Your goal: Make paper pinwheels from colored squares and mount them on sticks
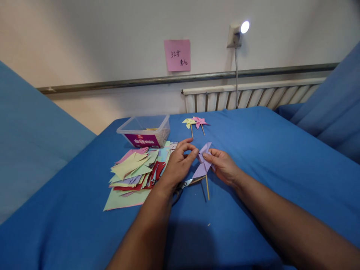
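A light purple paper pinwheel (204, 161) on a thin yellowish stick (207, 187) is held up over the blue cloth. My right hand (222, 165) grips it from the right, thumb on the folded paper near its centre. At the pinwheel's left edge, my left hand (182, 161) has its thumb and index finger pinched together; whatever lies between those fingertips is too small to make out. Scissors (185, 184) with dark handles lie below the left hand, partly covered by that wrist. Their blades point right, beneath the pinwheel.
Stacked coloured paper pieces (135, 172) lie left of my hands. Behind them stands a clear plastic box (143, 131) holding sticks. Two finished-looking pinwheels, one yellow (189, 122) and one pink (200, 122), lie farther back. Blue cloth (267, 180) covers the table; a radiator (253, 93) is behind.
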`<action>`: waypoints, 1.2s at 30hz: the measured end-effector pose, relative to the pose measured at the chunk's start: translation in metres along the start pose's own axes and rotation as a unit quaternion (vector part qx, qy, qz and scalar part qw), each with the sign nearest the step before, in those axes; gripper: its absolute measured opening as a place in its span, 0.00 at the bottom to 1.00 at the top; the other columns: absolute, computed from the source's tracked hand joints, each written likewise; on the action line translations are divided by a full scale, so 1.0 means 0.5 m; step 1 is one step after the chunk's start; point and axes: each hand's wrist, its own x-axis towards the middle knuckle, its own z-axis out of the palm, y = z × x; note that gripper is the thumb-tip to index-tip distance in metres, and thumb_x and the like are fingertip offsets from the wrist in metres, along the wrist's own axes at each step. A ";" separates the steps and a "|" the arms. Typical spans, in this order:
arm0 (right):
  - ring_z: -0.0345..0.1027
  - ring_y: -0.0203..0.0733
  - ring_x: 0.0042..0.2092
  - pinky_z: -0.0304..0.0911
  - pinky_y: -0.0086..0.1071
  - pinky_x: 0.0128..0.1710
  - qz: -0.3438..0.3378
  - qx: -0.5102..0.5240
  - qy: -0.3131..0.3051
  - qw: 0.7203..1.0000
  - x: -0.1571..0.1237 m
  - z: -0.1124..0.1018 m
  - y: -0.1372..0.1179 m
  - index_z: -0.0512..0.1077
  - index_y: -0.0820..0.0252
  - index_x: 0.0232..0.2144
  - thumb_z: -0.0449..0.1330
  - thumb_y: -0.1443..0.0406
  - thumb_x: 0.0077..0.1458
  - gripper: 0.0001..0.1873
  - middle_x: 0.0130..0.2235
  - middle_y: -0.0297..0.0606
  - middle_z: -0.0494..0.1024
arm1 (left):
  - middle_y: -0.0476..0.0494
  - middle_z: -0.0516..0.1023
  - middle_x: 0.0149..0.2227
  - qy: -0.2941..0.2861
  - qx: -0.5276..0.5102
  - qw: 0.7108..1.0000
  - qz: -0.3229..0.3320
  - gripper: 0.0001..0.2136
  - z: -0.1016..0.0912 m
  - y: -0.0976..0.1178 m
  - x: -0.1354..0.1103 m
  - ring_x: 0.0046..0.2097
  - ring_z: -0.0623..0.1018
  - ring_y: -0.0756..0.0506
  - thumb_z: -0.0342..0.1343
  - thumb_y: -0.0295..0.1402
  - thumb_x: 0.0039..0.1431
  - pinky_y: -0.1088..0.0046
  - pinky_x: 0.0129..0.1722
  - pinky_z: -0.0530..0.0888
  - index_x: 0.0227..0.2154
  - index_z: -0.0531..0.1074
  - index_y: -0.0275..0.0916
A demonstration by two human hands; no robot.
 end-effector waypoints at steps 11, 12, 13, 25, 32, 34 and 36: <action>0.64 0.34 0.28 0.58 0.30 0.31 0.003 0.004 -0.013 1.000 -0.001 -0.001 0.006 0.74 0.60 0.28 0.69 0.59 0.45 0.12 0.28 0.33 0.74 | 0.38 0.70 0.53 -0.041 0.006 0.999 0.023 0.13 0.002 0.004 -0.003 0.59 0.65 0.42 0.51 0.40 0.60 0.63 0.57 0.61 0.26 0.70 0.39; 0.64 0.34 0.28 0.58 0.30 0.31 0.005 0.004 -0.015 1.000 -0.001 0.000 0.006 0.75 0.60 0.29 0.69 0.59 0.45 0.12 0.28 0.33 0.74 | 0.38 0.70 0.53 -0.043 0.001 0.999 0.021 0.13 0.002 0.005 -0.002 0.59 0.66 0.42 0.51 0.40 0.61 0.63 0.56 0.62 0.25 0.70 0.38; 0.64 0.34 0.29 0.58 0.30 0.32 0.006 0.005 -0.017 1.000 -0.002 0.000 0.006 0.75 0.60 0.29 0.69 0.59 0.45 0.12 0.28 0.33 0.74 | 0.37 0.71 0.52 -0.043 -0.005 0.999 0.018 0.13 0.003 0.005 -0.002 0.58 0.67 0.42 0.50 0.40 0.61 0.62 0.56 0.62 0.25 0.69 0.38; 0.63 0.33 0.27 0.57 0.30 0.30 -0.016 0.021 0.016 1.000 0.000 0.005 0.004 0.75 0.60 0.30 0.69 0.59 0.46 0.12 0.27 0.32 0.74 | 0.37 0.72 0.53 0.043 -0.138 0.989 -0.039 0.11 0.022 0.005 -0.005 0.52 0.72 0.42 0.59 0.40 0.53 0.63 0.50 0.68 0.34 0.71 0.38; 0.66 0.34 0.30 0.60 0.30 0.34 -0.029 0.037 0.041 0.998 0.004 0.006 0.004 0.76 0.60 0.29 0.69 0.59 0.45 0.12 0.29 0.33 0.76 | 0.42 0.78 0.36 0.036 -0.280 0.948 -0.147 0.18 0.033 -0.004 0.001 0.36 0.77 0.47 0.66 0.40 0.44 0.69 0.39 0.72 0.37 0.72 0.36; 0.66 0.34 0.29 0.60 0.31 0.33 -0.032 0.028 0.044 0.998 0.004 0.006 0.005 0.75 0.60 0.29 0.69 0.58 0.44 0.12 0.28 0.33 0.76 | 0.44 0.78 0.32 0.025 -0.316 0.934 -0.166 0.19 0.039 -0.005 0.000 0.33 0.76 0.48 0.67 0.40 0.43 0.71 0.37 0.72 0.37 0.72 0.35; 0.65 0.35 0.29 0.59 0.32 0.33 -0.039 0.017 0.056 0.998 0.005 0.006 0.006 0.75 0.60 0.29 0.69 0.57 0.44 0.14 0.28 0.33 0.76 | 0.45 0.77 0.30 0.035 -0.335 0.923 -0.185 0.20 0.044 -0.006 -0.001 0.31 0.76 0.49 0.67 0.40 0.43 0.73 0.35 0.71 0.37 0.72 0.36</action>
